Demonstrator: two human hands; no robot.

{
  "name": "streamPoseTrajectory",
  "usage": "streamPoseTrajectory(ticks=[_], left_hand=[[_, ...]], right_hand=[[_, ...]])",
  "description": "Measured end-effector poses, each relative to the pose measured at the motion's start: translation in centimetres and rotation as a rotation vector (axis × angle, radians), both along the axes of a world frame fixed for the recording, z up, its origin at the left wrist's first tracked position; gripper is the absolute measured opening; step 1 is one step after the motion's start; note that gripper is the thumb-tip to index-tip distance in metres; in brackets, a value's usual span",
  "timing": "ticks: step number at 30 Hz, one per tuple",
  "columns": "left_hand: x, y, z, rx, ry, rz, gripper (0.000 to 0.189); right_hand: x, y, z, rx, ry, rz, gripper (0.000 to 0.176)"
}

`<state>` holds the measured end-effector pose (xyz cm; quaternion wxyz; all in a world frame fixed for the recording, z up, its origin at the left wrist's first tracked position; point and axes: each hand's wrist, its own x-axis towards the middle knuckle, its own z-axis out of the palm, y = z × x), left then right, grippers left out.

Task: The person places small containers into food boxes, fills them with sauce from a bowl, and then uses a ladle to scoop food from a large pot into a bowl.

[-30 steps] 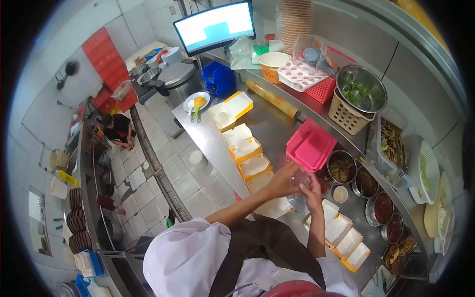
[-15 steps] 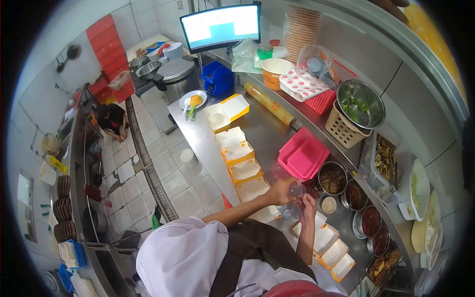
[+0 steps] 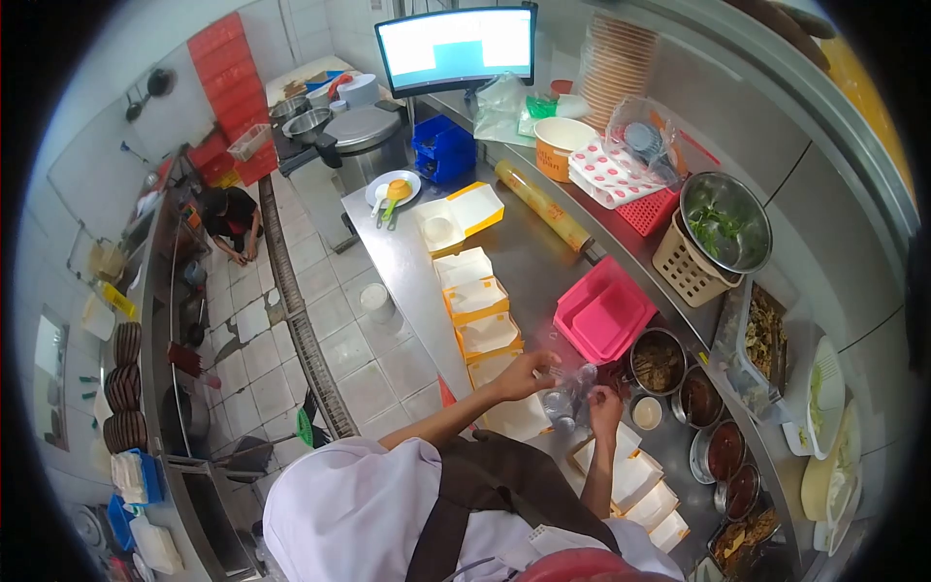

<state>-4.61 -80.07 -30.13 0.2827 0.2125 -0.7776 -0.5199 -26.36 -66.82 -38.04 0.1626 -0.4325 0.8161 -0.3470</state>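
Note:
My left hand (image 3: 526, 375) is over the counter with its fingers curled round a small clear plastic cup (image 3: 556, 372), which is hard to make out. My right hand (image 3: 606, 406) is closed at the edge of some clear plastic cups (image 3: 584, 377). More clear plastic (image 3: 560, 405) lies below, between the hands. Left of them, open yellow-and-white cardboard boxes (image 3: 488, 333) stand in a row. Others (image 3: 637, 479) are beside my right forearm. A small pale cup (image 3: 647, 414) sits right of my right hand, and stacked pink plastic tubs (image 3: 603, 310) are just beyond both hands.
Metal bowls of sauce (image 3: 725, 449) and a bowl of brown food (image 3: 658, 362) line the right side. A shelf holds a metal bowl of greens (image 3: 722, 228) and a beige basket (image 3: 687, 262). A film roll (image 3: 543, 207) lies behind. Across the aisle, a person (image 3: 231, 225) crouches.
My hands were together on the clear plastic cups and are now apart. The left has moved leftward, while the right stays by the cups. The whole view has shifted slightly.

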Motion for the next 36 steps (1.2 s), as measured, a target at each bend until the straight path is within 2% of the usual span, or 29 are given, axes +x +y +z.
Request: streamPoseTrajectory(ticks=[4, 6, 7, 9, 12, 13, 15, 20, 22, 23, 25, 28, 29, 30, 36], left_hand=[[0.8, -0.1, 0.5, 0.125, 0.007, -0.004, 0.038], [0.7, 0.5, 1.7, 0.395, -0.075, 0.059, 0.037], [0.6, 0.5, 1.7, 0.394, -0.077, 0.063, 0.037], [0.3, 0.7, 1.6, 0.444, -0.064, 0.02, 0.038], [-0.2, 1.0, 0.3, 0.524, -0.061, 0.034, 0.036], [-0.2, 0.8, -0.2, 0.525, -0.058, 0.035, 0.036], [-0.2, 0.6, -0.8, 0.589, -0.028, 0.004, 0.042], [0.4, 0.0, -1.0, 0.703, 0.021, 0.049, 0.042], [0.9, -0.3, -0.2, 0.703, 0.041, 0.087, 0.043], [1.3, -0.5, 0.4, 0.721, 0.064, 0.098, 0.04], [1.4, -0.6, 0.6, 0.74, 0.094, 0.113, 0.039], [1.5, -1.2, -0.5, 0.728, 0.099, 0.188, 0.037], [1.3, -1.4, -1.4, 0.638, 0.077, 0.177, 0.037], [1.2, -1.4, -1.6, 0.55, 0.053, 0.165, 0.038], [0.3, -0.5, -2.1, 0.53, 0.017, 0.131, 0.041]], right_hand=[[2.9, -1.2, 4.1, -0.166, 0.081, 0.029, 0.025], [4.8, -1.9, 5.7, -0.393, -0.41, 0.223, 0.028], [5.9, -2.2, 6.9, -0.393, -0.413, 0.226, 0.028], [7.8, -2.8, 8.6, -0.521, -0.601, 0.356, 0.021], [8.6, -3.6, 6.8, -0.453, -0.617, 0.327, 0.013], [8.9, -3.9, 6.4, -0.467, -0.6, 0.292, 0.007], [8.7, -3.8, 6.8, -0.456, -0.543, 0.302, 0.006], [6.6, -2.8, 5.4, -0.373, -0.44, 0.25, 0.01], [5.0, -1.4, 3.2, -0.032, 0.044, 0.21, 0.028], [4.8, -0.7, 2.2, -0.033, 0.042, 0.209, 0.028], [4.5, 0.6, 1.0, 0.381, 0.292, 0.044, 0.047], [3.6, 1.4, -2.5, 0.438, 0.285, 0.044, 0.057], [3.3, 1.4, -3.9, 0.436, 0.289, 0.058, 0.057], [3.4, 1.5, -4.6, 0.384, 0.321, 0.036, 0.054], [2.6, 1.7, -6.2, 0.269, 0.355, 0.035, 0.045]])
